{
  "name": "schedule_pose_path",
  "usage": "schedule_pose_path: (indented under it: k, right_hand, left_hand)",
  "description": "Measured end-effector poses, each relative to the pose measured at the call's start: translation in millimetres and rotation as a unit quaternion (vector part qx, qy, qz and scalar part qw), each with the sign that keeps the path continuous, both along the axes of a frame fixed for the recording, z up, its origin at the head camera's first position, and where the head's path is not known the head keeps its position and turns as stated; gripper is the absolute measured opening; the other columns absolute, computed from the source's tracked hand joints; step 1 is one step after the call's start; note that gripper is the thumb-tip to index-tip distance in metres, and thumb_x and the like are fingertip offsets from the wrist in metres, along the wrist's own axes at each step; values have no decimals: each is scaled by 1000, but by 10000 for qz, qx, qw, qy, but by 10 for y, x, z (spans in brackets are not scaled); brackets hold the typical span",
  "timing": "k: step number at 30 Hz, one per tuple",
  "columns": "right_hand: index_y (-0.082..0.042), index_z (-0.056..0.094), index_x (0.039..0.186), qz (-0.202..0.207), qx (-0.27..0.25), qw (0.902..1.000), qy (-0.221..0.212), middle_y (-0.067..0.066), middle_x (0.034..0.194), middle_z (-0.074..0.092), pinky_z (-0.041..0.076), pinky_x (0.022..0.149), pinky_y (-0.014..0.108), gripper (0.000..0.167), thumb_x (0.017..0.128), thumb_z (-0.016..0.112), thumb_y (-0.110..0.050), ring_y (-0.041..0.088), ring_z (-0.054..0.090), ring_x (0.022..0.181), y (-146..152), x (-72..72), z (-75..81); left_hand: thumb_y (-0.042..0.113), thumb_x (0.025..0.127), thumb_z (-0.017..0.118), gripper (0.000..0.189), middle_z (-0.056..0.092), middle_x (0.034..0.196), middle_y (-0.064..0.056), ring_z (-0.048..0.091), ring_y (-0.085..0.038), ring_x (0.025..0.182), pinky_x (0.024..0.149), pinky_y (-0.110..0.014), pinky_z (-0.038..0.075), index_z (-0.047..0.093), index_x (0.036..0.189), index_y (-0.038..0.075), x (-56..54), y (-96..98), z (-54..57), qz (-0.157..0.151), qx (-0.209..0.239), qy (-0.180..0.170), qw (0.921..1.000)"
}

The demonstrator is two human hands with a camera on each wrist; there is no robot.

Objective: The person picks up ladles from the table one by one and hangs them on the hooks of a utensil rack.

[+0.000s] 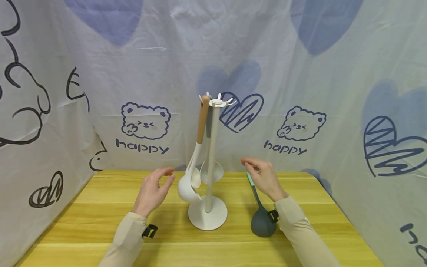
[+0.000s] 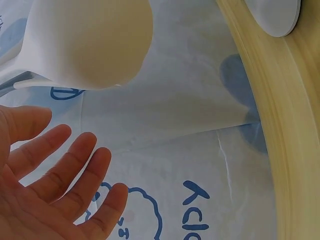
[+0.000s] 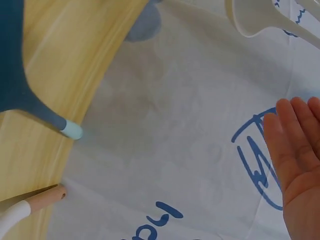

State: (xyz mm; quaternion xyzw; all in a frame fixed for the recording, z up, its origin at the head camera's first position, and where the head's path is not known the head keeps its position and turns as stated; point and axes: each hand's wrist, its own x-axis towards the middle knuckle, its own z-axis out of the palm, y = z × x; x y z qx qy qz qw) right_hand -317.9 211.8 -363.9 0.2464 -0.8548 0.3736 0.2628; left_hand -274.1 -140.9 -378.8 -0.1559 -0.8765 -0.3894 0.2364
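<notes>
A white utensil stand (image 1: 200,218) with a hooked top stands mid-table. On its left side hangs a white ladle (image 1: 187,189) with a wooden handle; another pale utensil (image 1: 217,173) hangs behind, partly hidden by the pole. Left of the ladle is my left hand (image 1: 152,191), its fingers spread and apart from the ladle's bowl (image 2: 90,40) in the left wrist view. My right hand (image 1: 265,178) hovers near the mint handle of a dark grey utensil (image 1: 262,224) lying on the table. The right wrist view shows that hand's fingers (image 3: 295,135) straight, holding nothing.
A white utensil with a wooden handle (image 3: 47,198) lies near the dark grey one in the right wrist view. The yellow wooden table (image 1: 83,222) ends at a printed cloth backdrop (image 1: 200,37), with cloth on both sides too.
</notes>
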Motion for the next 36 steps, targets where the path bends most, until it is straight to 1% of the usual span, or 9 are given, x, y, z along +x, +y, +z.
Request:
schedule_pose_path:
  k: [8, 17, 20, 23, 25, 27, 29, 31, 36]
  right_hand:
    - [-6, 73, 113, 43, 664, 9966, -496, 9, 109, 74, 60, 82, 37, 21, 98, 59, -13, 24, 71, 99, 7, -7, -75]
    - [-7, 75, 108, -428, 1522, 9843, -780, 8, 104, 75, 60, 79, 40, 18, 95, 63, -12, 25, 72, 94, 28, -56, -166]
    - [-9, 77, 103, -567, 1946, 9752, -894, 8, 100, 75, 58, 82, 42, 15, 92, 66, -8, 25, 71, 92, 50, -62, -185]
    - [-13, 78, 96, -660, 2525, 9587, -1130, 3, 95, 76, 45, 100, 55, 16, 89, 67, -4, 24, 70, 93, 77, -56, -200]
    - [-15, 79, 92, -621, 2815, 9488, -1287, 1, 92, 75, 37, 104, 63, 20, 87, 67, 0, 24, 69, 93, 91, -50, -209]
    - [-12, 78, 90, -459, 2943, 9445, -1386, 3, 91, 75, 37, 105, 62, 23, 86, 64, 5, 25, 69, 93, 99, -50, -227]
    - [-8, 77, 88, -235, 2963, 9446, -1392, 6, 89, 74, 48, 98, 53, 24, 84, 62, 10, 27, 69, 91, 105, -53, -253]
    - [-4, 75, 86, -15, 3008, 9446, -1315, 10, 89, 74, 56, 84, 45, 23, 81, 61, 13, 29, 69, 90, 114, -63, -287]
    - [-1, 73, 82, 113, 3163, 9387, -1365, 12, 87, 72, 58, 75, 40, 20, 77, 64, 16, 29, 68, 85, 137, -77, -362]
  left_hand:
    - [19, 97, 61, 30, 68, 119, -15, 63, -34, 111, 87, -51, 55, 64, 124, 6, -11, 10, -25, -54, -38, 4, 10000]
    - [18, 97, 62, 28, 69, 116, -14, 64, -33, 108, 87, -51, 54, 65, 122, 6, -31, 24, -54, -70, -79, 92, 9999]
    - [19, 97, 62, 28, 69, 117, -14, 64, -33, 109, 87, -50, 55, 65, 122, 7, -33, 27, -53, -81, -78, 51, 9999]
    - [19, 97, 62, 28, 69, 117, -13, 63, -33, 109, 87, -50, 55, 65, 123, 7, -29, 27, -42, -58, -79, 21, 9999]
    - [19, 97, 62, 28, 69, 117, -13, 63, -33, 109, 87, -50, 55, 65, 123, 8, -25, 27, -36, -47, -83, 6, 10000]
    - [20, 98, 61, 28, 69, 118, -13, 63, -33, 109, 86, -50, 55, 65, 123, 8, -23, 27, -32, -45, -86, -18, 10000]
    - [20, 98, 61, 28, 69, 117, -13, 63, -32, 109, 85, -49, 56, 65, 123, 8, -22, 27, -31, -48, -82, -47, 9999]
    - [21, 98, 61, 28, 69, 118, -12, 63, -32, 109, 84, -48, 56, 65, 123, 9, -23, 27, -31, -46, -76, -72, 9999]
    - [21, 98, 61, 28, 69, 117, -13, 63, -32, 109, 84, -48, 56, 65, 123, 9, -25, 26, -25, -43, -75, -77, 9999]
